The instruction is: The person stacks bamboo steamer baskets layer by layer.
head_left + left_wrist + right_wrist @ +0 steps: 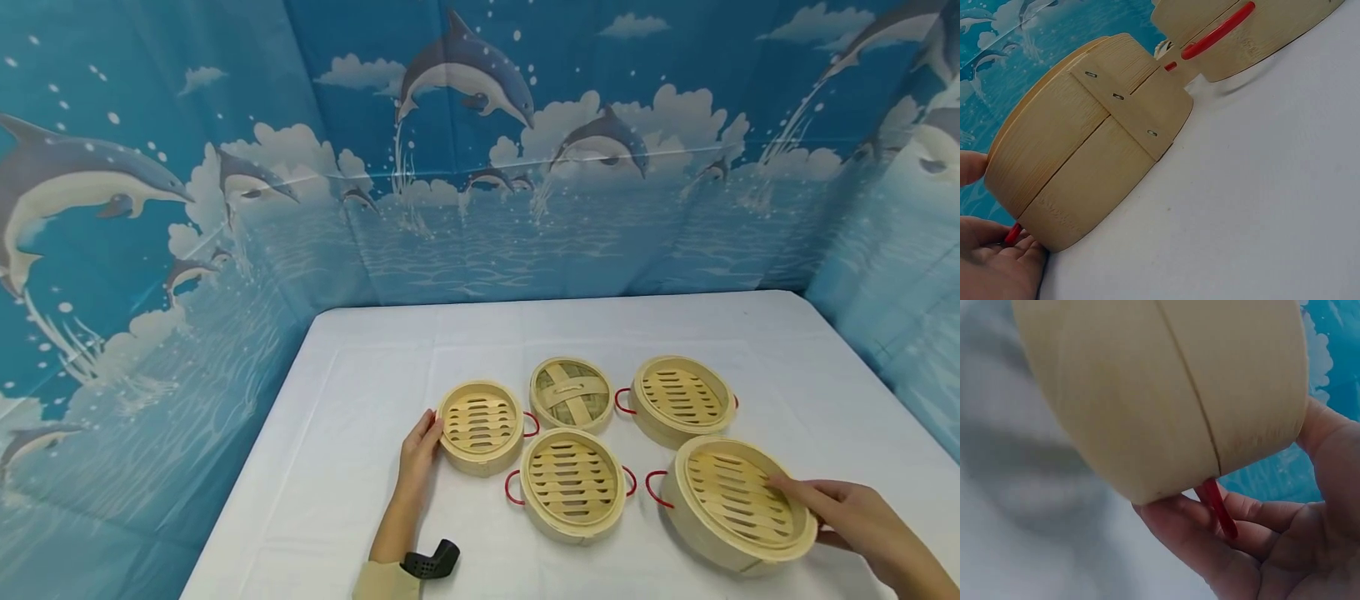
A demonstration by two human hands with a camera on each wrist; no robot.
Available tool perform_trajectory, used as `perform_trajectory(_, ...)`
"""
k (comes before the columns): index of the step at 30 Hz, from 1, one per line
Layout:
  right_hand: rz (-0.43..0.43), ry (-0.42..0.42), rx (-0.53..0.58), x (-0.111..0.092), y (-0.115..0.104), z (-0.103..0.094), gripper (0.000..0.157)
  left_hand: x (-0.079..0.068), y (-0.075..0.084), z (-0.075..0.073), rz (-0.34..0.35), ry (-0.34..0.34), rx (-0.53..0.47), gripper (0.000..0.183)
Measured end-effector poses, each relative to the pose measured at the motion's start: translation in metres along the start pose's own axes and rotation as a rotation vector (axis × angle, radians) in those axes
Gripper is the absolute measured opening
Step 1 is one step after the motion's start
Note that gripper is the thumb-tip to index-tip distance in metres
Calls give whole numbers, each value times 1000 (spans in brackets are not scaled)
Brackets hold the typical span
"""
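In the head view my right hand [858,517] grips a bamboo steamer basket [738,500] at the front right, thumb on its rim. The right wrist view shows the fingers [1191,544] under its edge around a red handle [1222,515]; the basket looks raised off the table. My left hand [420,450] holds a smaller bamboo steamer basket [480,425] by its left side. In the left wrist view the thumb [972,167] touches its upper edge, and the other fingers lie by its red handle [1014,234] at the bottom.
Between the hands sits another slatted steamer basket [573,483] with red handles. Behind it are a woven bamboo lid [572,392] and a further slatted basket [684,396]. All are on a white-covered table [360,375], with a dolphin-print curtain [465,250] around it.
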State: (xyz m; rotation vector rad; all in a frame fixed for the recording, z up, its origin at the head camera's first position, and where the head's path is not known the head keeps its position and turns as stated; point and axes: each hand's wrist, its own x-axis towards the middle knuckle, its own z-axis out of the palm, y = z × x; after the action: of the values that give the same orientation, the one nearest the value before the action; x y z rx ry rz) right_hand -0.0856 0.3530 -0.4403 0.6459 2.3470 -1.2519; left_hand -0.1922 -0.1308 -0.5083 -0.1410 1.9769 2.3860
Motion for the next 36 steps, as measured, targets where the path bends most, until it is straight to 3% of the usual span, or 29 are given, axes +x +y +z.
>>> perform_trajectory(6, -61, -12, 26, -10, -23, -7, 78, -1, 1, 0, 5, -6, -3, 67)
perform_trajectory(12, -143, 5, 9, -12, -63, 5, 79, -1, 0, -1, 10, 2, -2, 67)
perform_trajectory(15, -191, 8, 1, -1, -77, 14, 78, -1, -1, -1, 10, 2, -2, 67)
perform_trajectory(18, -244, -5, 15, 19, -84, 23, 67, -1, -1, 0, 4, 7, -10, 66)
perform_trajectory(21, -287, -14, 30, 22, -106, 37, 65, 0, -2, 0, 2, 15, -25, 66)
perform_trajectory(26, -348, -28, 56, 7, -152, 66, 69, 1, -3, 1, -1, 25, -58, 66)
perform_trajectory(36, -439, -114, 165, 24, -190, 127, 60, 0, -2, 0, 17, 16, -51, 63)
